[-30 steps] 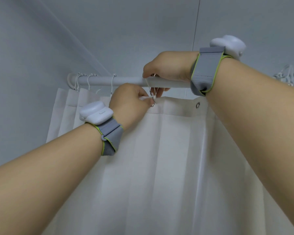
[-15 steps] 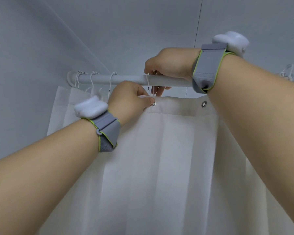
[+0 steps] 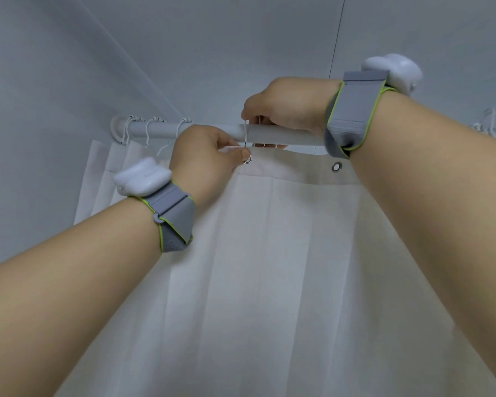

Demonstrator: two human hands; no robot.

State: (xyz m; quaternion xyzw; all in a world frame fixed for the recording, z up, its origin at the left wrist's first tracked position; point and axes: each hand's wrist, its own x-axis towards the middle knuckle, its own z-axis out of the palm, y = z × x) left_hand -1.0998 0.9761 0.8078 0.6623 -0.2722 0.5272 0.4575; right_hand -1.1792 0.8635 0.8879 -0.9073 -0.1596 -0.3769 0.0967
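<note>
A white shower curtain [image 3: 269,253] is being hung on a pale rod [image 3: 287,136] close under the ceiling. The top hem is pinched by the left hand [image 3: 206,156], thumb and fingers [image 3: 238,153] pressed together on the cloth just beside a metal eyelet [image 3: 248,160]. A thin white hook [image 3: 245,133] is held against the rod by the right hand [image 3: 284,104], whose fingers are curled over the rod and clamped on the hook's upper part.

Compared with a second ago, the hem is held a little flatter and more taut. The eyelet is now seen whole and clear of the hook, where earlier it was crowded by the hook's lower end. The hook is drawn up onto the rod, its tip hanging just above the eyelet. Whether the tip touches the ring cannot be told.

From this it is judged that the threading is not yet done. Hook and eyelet are lined up, and the tip has to be passed through the ring next.

Three hooks [image 3: 154,124] at the rod's left end are already carrying the gathered curtain. A second eyelet [image 3: 337,167] to the right is unhooked, and spare hooks [image 3: 490,124] are bunched at the far right, so several fastenings are judged to remain.
</note>
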